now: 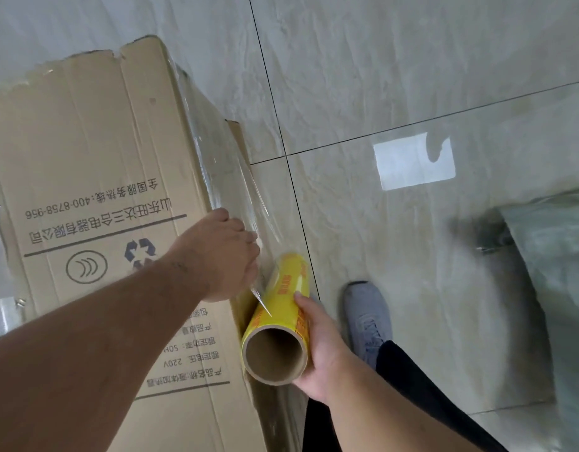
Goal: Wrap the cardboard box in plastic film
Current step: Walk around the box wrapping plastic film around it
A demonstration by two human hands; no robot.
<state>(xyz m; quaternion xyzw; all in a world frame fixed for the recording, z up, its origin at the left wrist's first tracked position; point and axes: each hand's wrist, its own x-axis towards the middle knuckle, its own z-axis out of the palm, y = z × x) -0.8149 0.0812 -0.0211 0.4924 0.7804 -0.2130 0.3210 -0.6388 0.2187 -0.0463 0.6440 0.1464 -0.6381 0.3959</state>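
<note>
Your left hand pinches clear glossy film against the cardboard box; your right hand grips the yellow tube-shaped roll.

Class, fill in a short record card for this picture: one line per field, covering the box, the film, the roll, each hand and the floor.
box: cardboard box, printed side facing the camera, standing on the floor
film: clear plastic film stretched along the box's right edge, running down to the roll
roll: yellow film roll, open cardboard core towards the camera
left hand: left hand gripping the film beside the box
right hand: right hand holding the roll near its open end
floor: pale tile floor, grey shoe on it
</note>
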